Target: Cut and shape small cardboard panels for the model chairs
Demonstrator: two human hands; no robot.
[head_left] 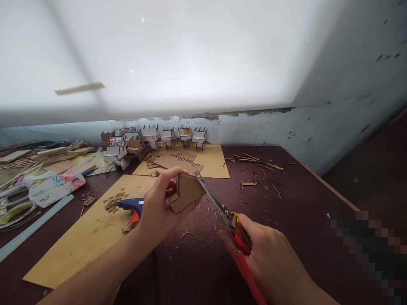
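While left hand (159,207) pinches cardboard (191,190), right hand (273,252) gripping one pair of scissors (226,212), one glue gun (131,204)

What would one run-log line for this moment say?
left hand: holds cardboard piece; right hand: grips scissors; blades: at cardboard's edge; glue gun: beside left hand
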